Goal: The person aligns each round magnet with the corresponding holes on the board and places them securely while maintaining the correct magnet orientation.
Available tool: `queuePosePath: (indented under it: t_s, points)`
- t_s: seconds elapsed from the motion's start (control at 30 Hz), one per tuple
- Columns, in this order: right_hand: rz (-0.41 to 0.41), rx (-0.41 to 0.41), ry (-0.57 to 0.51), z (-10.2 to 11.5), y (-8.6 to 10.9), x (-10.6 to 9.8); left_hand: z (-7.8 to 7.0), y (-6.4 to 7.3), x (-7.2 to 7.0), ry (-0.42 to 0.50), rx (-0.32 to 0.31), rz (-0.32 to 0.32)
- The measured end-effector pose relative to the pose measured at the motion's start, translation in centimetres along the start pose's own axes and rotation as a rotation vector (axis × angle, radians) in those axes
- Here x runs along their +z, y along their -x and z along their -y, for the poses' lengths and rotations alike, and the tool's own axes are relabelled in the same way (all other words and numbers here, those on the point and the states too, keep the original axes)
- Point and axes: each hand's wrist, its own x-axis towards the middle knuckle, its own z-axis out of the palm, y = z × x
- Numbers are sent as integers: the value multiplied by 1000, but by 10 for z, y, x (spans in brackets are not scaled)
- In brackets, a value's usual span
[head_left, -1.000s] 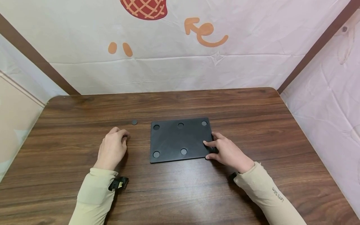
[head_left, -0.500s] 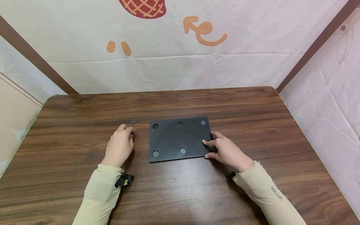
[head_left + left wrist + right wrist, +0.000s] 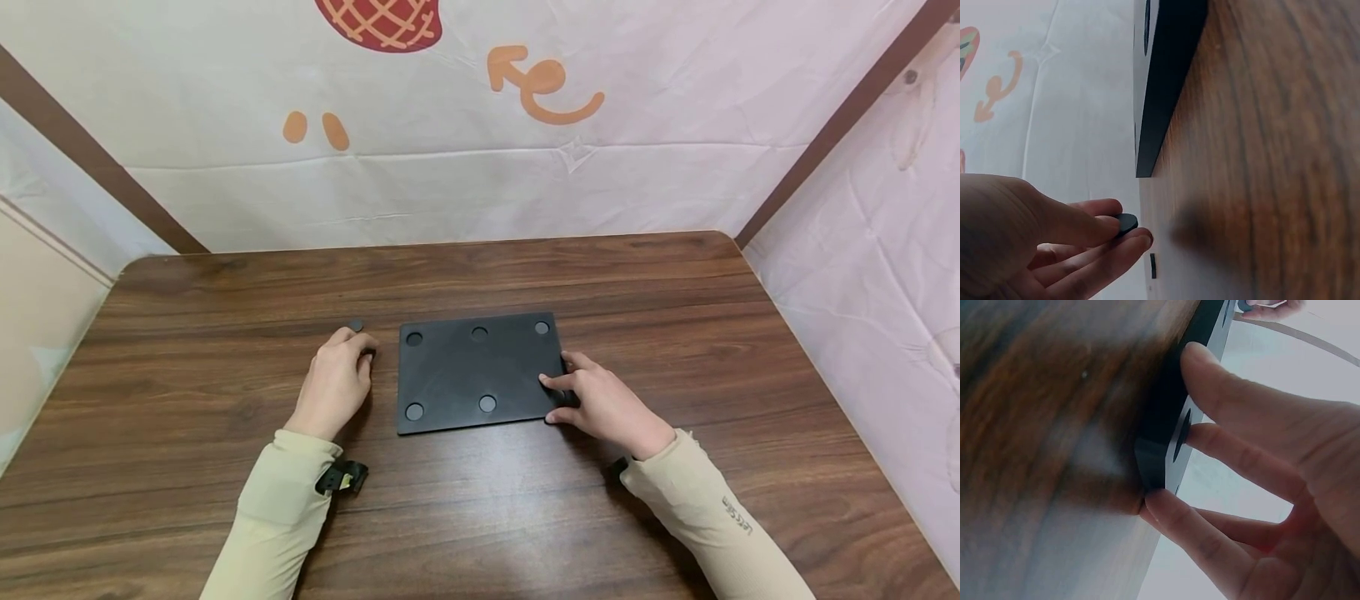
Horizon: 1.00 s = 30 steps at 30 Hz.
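Observation:
In the head view, my left hand (image 3: 333,383) is just left of a flat black board (image 3: 472,371). Between thumb and fingers it pinches a small black disc (image 3: 1127,223), raised above the tabletop in the left wrist view. Round recesses line the board's long sides; the far left one (image 3: 414,339) looks dark, the near left one (image 3: 415,412) paler. My right hand (image 3: 603,404) grips the board's near right corner, thumb on the near edge, one fingertip on top by a recess (image 3: 1182,435), other fingers along the right side.
A second loose dark disc (image 3: 356,325) lies on the wooden table (image 3: 480,508), just beyond my left fingers. Behind the table's far edge hangs a pale printed cloth (image 3: 465,192). Black wrist cameras sit at both cuffs.
My left hand has moved to the right, closer to the board, with the disc still pinched. The right hand and the board have stayed where they were.

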Motion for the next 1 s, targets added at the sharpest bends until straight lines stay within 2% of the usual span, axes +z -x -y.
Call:
queuePosePath:
  t_s: [0.57,0.77,1.0]
  points:
    - [6,2,10,1,-1,0,-10,-13,7,35,45,14]
    - [8,4,10,1,-1,0,-14,-19,12,21,48,11]
    - [3,9,7,0,-1,1,-18,-25,17,-5,36,43]
